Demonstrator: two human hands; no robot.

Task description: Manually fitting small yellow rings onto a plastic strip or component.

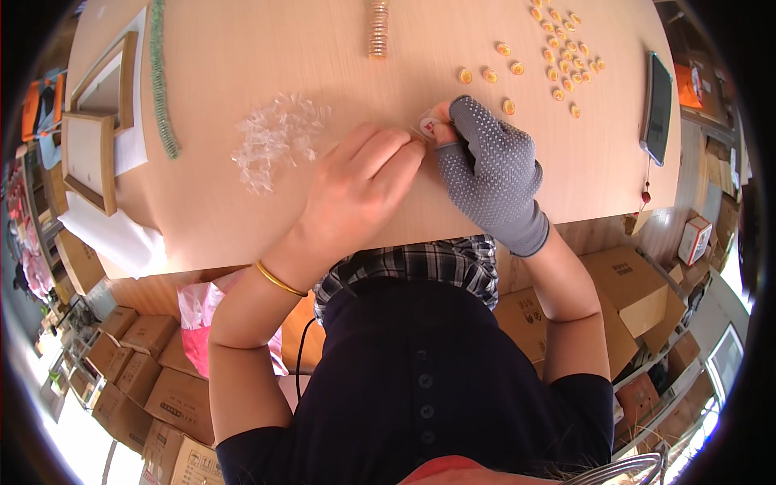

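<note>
My right hand [493, 170] wears a grey dotted glove with the thumb and index fingertips bare. Between those fingertips is a small round white disc [428, 127] with a red mark. My bare left hand [352, 182] is closed in a pinch at the disc's near left edge; what lies between its fingers is too small to make out. A loose pile of clear plastic scraps [279, 141] lies left of my left hand. Beyond my right hand, several small orange-yellow round pieces [566, 61] are scattered on the table.
A row of stacked round gold-coloured pieces [377, 32] lies at the far middle of the table [323, 48]. On the left are a long green row of thin pieces [162, 89] and wooden frames [90, 162]. A phone [659, 109] rests by the right edge. Cardboard boxes [174, 404] stand below.
</note>
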